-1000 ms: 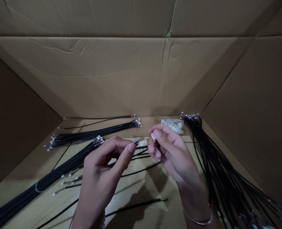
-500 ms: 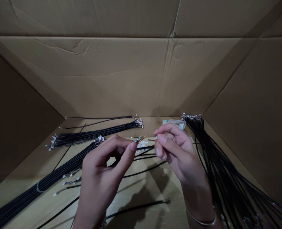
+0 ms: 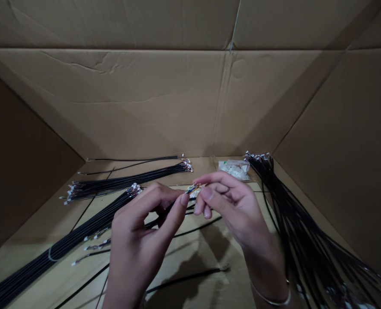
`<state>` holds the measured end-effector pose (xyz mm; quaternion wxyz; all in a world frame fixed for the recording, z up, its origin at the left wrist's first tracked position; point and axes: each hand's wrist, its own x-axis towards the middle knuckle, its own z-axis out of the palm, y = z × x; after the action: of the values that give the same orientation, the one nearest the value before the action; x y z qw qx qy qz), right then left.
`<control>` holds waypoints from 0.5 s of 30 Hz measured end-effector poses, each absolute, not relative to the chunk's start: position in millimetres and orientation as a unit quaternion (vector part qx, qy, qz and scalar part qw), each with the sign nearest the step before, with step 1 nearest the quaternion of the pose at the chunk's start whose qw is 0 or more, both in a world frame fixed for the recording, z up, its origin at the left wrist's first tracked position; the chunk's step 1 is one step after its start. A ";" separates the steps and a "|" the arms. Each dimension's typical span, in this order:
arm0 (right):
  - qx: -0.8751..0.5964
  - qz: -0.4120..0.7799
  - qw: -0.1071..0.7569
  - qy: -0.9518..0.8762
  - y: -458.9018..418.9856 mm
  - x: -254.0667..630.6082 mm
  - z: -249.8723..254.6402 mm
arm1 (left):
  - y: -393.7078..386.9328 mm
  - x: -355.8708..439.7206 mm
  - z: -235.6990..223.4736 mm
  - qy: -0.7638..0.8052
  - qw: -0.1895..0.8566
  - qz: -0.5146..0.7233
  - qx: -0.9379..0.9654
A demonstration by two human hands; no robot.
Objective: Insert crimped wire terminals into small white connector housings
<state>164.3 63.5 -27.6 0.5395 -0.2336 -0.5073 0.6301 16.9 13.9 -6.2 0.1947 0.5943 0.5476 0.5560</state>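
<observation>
My left hand point(image 3: 145, 231) is closed in a pinch between thumb and forefinger on the end of a black cable. Thin coloured wires point(image 3: 193, 189), blue and yellow-orange among them, fan out past the fingertips. Facing it, my right hand point(image 3: 233, 210) pinches at the tips of these wires; the small white connector seen there earlier is hidden by the fingers. Just behind the fingertips lies a partly covered pile of small white connectors point(image 3: 195, 195). Below the hands, a loose black cable point(image 3: 190, 275) with a frayed end rests on the surface.
A tied bundle of black cables point(image 3: 80, 231) lies at left, with another bundle point(image 3: 129, 175) behind it. A large fanned cable bundle point(image 3: 293, 223) covers the right side. Near the back stands a clear bag point(image 3: 234, 170) of white parts. Cardboard walls point(image 3: 151, 103) enclose the area.
My right hand, with the connector in it, moved slightly away to the right and then back left to the wire tips. A red wire showed at its fingers midway. The left hand holds its pinch.
</observation>
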 end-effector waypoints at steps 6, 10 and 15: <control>-0.270 0.592 0.564 -0.508 58.4 158.3 -22.5 | 17.3 15.7 -11.1 0.515 0.179 0.561 0.623; -0.260 0.561 0.582 -0.529 57.8 156.0 -24.8 | 16.7 16.9 -12.6 0.514 0.206 0.579 0.599; -0.272 0.459 0.617 -0.578 55.9 150.4 -30.8 | 21.9 23.5 -13.0 0.513 0.267 0.621 0.530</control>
<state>150.4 55.9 -30.8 0.6167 -0.2722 -0.5785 0.4593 23.5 21.9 -13.0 0.2667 0.5298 0.5129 0.6206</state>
